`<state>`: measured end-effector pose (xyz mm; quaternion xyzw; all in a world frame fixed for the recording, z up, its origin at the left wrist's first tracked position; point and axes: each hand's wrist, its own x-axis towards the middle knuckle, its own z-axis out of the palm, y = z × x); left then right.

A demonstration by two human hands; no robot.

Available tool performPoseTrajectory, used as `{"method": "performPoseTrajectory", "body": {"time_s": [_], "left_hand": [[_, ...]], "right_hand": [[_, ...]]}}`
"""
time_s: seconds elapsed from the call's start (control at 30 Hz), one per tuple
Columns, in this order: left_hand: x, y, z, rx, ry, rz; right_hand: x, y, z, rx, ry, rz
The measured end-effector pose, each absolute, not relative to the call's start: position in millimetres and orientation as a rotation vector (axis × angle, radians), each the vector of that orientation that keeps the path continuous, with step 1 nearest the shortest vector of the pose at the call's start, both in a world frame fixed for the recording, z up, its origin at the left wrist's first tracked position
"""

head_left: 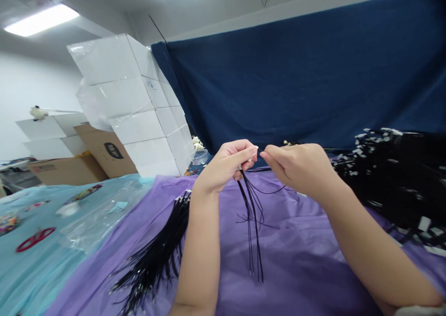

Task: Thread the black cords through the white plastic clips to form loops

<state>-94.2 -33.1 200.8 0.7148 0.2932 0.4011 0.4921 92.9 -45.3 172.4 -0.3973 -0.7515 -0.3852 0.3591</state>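
Note:
My left hand [232,163] is closed, pinching several thin black cords [251,209] near a small white tag or end piece. The cords dangle below it over the purple cloth [289,260], their loose ends spread apart. Close beside it, my right hand [296,167] is closed too, its thumb and forefinger gripping a short dark piece of cord next to the white bit. One thin cord curves from the left hand toward the right. Left of my left forearm lies a bundle of black cords [156,251] with white ends gathered at the top.
A large heap of black cords with white tags [393,176] lies at the right. White boxes [149,144] are stacked behind on the left, near an open cardboard box [108,153]. Red-handled scissors [36,239] and a clear plastic bag [101,218] rest on the light-blue cloth. A dark blue curtain [296,83] hangs behind.

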Motion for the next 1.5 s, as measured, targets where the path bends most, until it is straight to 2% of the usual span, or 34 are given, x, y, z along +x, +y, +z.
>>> {"method": "performPoseTrajectory", "body": {"time_s": [0.3,0.53,0.8,1.03,1.33,1.5], "left_hand": [[-88,-35,201,1.689,0.719,1.043],[-96,-26,203,1.522,0.747,1.288],[-93,-24,205,1.343,0.765,1.467],[-89,-27,203,1.400,0.738,1.410],[-88,-30,202,1.464,0.713,1.355],[-87,-30,202,1.470,0.713,1.351]], "right_hand": [[92,-45,174,-1.143,-1.904,-0.837],[94,-56,180,-0.995,-1.779,-0.686],[86,-60,178,-0.781,-2.238,-0.099],[79,-49,173,-0.952,-2.239,0.011],[78,-47,174,-0.861,-2.262,0.163],[77,-45,173,-0.868,-2.256,0.105]]}}
